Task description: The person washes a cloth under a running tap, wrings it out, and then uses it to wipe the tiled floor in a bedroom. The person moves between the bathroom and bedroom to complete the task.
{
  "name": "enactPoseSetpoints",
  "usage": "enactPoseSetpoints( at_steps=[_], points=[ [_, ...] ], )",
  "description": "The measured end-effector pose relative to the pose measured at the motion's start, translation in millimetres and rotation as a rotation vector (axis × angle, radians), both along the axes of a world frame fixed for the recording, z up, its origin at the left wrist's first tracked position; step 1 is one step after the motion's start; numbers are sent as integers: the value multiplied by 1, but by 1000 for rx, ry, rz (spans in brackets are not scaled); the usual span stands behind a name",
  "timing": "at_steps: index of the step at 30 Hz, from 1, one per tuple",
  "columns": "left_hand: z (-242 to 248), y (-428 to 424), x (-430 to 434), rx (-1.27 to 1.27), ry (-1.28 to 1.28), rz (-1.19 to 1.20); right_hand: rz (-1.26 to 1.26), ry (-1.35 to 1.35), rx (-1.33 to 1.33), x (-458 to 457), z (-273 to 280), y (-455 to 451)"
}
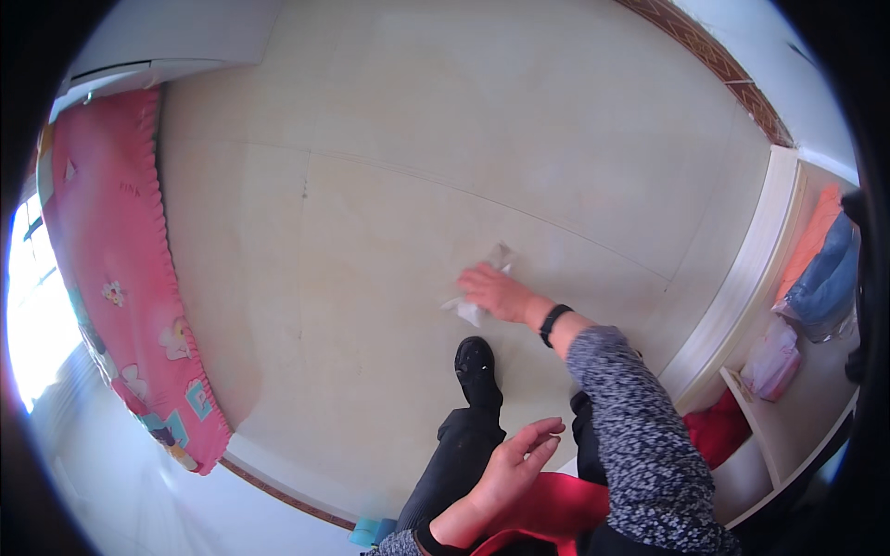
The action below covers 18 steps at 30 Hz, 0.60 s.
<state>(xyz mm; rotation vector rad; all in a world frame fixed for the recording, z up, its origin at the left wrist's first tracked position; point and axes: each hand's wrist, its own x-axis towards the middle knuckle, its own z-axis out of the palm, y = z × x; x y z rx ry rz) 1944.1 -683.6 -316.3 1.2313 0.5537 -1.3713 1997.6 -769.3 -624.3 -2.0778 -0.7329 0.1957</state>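
Note:
A crumpled white cloth or tissue (464,308) lies against the pale tiled floor (389,208), with its greyish corner (502,254) poking out on the far side. My right hand (497,292) is over the cloth with its fingers pressed down on it; the hand hides most of it, and the edges look blurred. A dark band circles that wrist. Closer to my body, my left hand (518,459) hovers above my lap and a red garment (556,504). Its fingers are loosely bent and a little apart, with nothing between them.
My black shoe (475,365) stands just short of the cloth. To the left hangs a pink bedcover (118,243). At right, an open cabinet (806,431) holds bagged clothing (820,278) and a plastic bag (770,358). Brown-patterned skirting (716,52) edges the far wall.

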Motion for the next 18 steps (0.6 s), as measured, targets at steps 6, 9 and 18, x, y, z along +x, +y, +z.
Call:
enactPoseSetpoints(
  at_steps=[6,9,18],
  points=[
    [4,14,14,14,-7,98,-1063,145,-152,70,0,-149],
    [7,18,24,37,-28,145,-1343,106,-296,122,-14,-221],
    [7,25,27,37,-20,136,-449,-184,-584,119,-36,-18]
  ],
)
